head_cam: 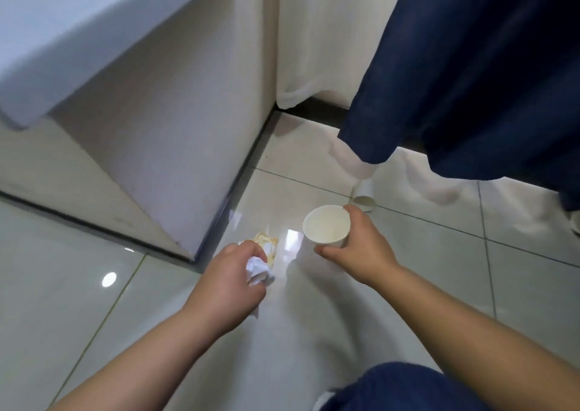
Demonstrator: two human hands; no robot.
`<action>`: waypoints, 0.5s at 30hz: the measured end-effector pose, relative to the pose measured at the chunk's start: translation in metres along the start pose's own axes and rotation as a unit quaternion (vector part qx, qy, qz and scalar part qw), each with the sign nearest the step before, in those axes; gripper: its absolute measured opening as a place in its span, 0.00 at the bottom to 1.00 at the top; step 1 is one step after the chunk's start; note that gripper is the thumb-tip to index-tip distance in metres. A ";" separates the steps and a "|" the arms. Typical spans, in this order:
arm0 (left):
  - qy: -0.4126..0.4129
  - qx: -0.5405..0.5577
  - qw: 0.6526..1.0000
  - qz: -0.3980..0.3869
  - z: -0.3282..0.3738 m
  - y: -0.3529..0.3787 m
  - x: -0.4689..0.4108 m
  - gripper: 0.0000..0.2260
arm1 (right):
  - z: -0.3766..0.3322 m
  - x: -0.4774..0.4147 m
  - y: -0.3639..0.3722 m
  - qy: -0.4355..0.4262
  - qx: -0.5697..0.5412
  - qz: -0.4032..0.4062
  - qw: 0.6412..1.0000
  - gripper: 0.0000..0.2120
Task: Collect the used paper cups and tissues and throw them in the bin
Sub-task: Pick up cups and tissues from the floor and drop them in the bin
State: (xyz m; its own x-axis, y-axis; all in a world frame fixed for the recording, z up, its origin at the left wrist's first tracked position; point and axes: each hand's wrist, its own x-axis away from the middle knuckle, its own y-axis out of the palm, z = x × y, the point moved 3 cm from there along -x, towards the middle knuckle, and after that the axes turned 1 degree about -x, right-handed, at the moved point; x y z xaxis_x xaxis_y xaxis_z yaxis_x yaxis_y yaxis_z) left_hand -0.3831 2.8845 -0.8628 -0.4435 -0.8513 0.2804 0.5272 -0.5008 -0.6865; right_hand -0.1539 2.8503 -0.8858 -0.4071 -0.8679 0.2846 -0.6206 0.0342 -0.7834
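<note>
Most of the view is taken up by a glossy pale tiled floor (62,269), with ceiling lights mirrored in it. At the left, a big white corner (175,121) is planted on the floor with a dark strip along its base; cabinet or pillar, can't really be told. The upper right is filled by a dark blue curtain (470,65) hung down to just above the tiles, and a white curtain (314,33) is seen beside it, between the blue one and the corner. A knee (401,388) in dark blue cloth is caught at the bottom edge.

Both bare arms are stretched forward and down. The right hand (361,247) is wrapped round a white paper cup (326,227), with the thumb on the near side and the fingers on the far side. The cup is held upright just above the floor, mouth up, and looks empty inside. The left hand (229,282) is closed round a crumpled white tissue (259,271), which is bunched inside the curled fingers.

A second cup (364,195) is left lying on its side on the tiles, just beyond the right hand and right under the hem of the blue curtain, mouth turned toward the camera. A stained tissue (268,244), yellow-brown at the edges, is spread on the floor just past the left fingers, near the foot of the corner. Whether it's being touched can't be made out
</note>
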 end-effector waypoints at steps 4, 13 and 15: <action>0.014 -0.034 0.999 -0.005 0.032 0.022 -0.042 0.10 | 0.047 -0.021 -0.021 0.025 -0.056 0.020 0.998 0.40; 0.072 -0.166 0.974 -0.137 0.145 0.051 -0.125 0.14 | 0.139 -0.038 -0.068 0.126 -0.103 0.019 0.986 0.44; 0.082 -0.163 0.970 -0.159 0.166 0.053 -0.139 0.18 | 0.149 -0.038 -0.071 0.144 -0.108 0.018 0.983 0.44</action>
State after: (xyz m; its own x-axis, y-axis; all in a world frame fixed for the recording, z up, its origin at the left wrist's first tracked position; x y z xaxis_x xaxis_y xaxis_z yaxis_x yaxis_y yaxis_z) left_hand -0.1733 2.9507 -0.8269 -0.6701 -0.6120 0.4200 0.0999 -0.6351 -0.7660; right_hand 0.0061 2.8073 -0.9233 -0.5851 -0.6891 0.4276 -0.7176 0.1944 -0.6687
